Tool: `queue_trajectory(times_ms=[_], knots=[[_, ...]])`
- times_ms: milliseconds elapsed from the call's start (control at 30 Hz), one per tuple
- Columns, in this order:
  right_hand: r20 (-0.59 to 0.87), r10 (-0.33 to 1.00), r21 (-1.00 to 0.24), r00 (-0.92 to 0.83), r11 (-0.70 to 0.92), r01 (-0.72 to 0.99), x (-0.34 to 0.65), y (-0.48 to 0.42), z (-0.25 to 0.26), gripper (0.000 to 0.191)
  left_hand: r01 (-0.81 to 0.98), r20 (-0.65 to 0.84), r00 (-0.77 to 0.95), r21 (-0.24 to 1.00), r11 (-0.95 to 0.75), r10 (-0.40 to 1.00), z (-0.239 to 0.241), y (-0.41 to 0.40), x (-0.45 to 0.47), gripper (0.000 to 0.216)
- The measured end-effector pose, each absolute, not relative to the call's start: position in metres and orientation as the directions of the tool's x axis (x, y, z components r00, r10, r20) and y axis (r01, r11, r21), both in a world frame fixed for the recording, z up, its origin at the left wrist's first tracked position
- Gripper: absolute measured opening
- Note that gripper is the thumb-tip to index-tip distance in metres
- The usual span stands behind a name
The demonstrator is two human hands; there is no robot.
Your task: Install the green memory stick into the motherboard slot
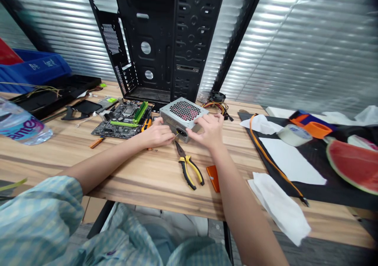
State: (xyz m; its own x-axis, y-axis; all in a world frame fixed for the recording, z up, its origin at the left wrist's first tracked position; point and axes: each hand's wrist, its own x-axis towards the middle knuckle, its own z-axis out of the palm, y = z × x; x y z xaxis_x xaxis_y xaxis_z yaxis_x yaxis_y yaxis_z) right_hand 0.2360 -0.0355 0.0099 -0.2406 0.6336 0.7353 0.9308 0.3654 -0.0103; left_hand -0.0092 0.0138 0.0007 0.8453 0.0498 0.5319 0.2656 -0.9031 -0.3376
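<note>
A grey computer power supply unit [174,120] with a honeycomb fan grille lies on the wooden table. My right hand [209,131] grips its right side, the thumb at the front near the black socket and the fingers over the top edge. My left hand [159,134] is closed at the front left corner; what its fingertips hold, if anything, is hidden. Just in front lie needle-nose pliers [186,164] with yellow and black handles. A motherboard [122,118] with green memory sticks rests to the left, and an orange-black tool [146,125] shows partly behind my left hand.
Behind stands an open black computer case [153,41]. A water bottle [25,124] and a blue bin [35,69] are at left. Cables with a small fan [217,97], an orange piece [213,178], tissues [280,207], an orange cable [271,159] and a watermelon-patterned item [354,165] lie right.
</note>
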Motion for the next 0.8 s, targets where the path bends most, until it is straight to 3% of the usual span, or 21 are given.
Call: queue_trajectory(times_ms=[267, 800], knots=[[0.732, 0.641, -0.027, -0.232, 0.367, 0.93, 0.2361, -0.0359, 0.0109, 0.028, 0.261, 0.539, 0.837, -0.249, -0.933, 0.09, 0.0001, 0.0134, -0.0107, 0.019], [0.743, 0.629, -0.043, -0.227, 0.384, 0.922, 0.2403, -0.0358, 0.0087, 0.028, 0.254, 0.559, 0.827, -0.267, -0.93, 0.065, 0.0015, 0.0113, -0.0104, 0.025]])
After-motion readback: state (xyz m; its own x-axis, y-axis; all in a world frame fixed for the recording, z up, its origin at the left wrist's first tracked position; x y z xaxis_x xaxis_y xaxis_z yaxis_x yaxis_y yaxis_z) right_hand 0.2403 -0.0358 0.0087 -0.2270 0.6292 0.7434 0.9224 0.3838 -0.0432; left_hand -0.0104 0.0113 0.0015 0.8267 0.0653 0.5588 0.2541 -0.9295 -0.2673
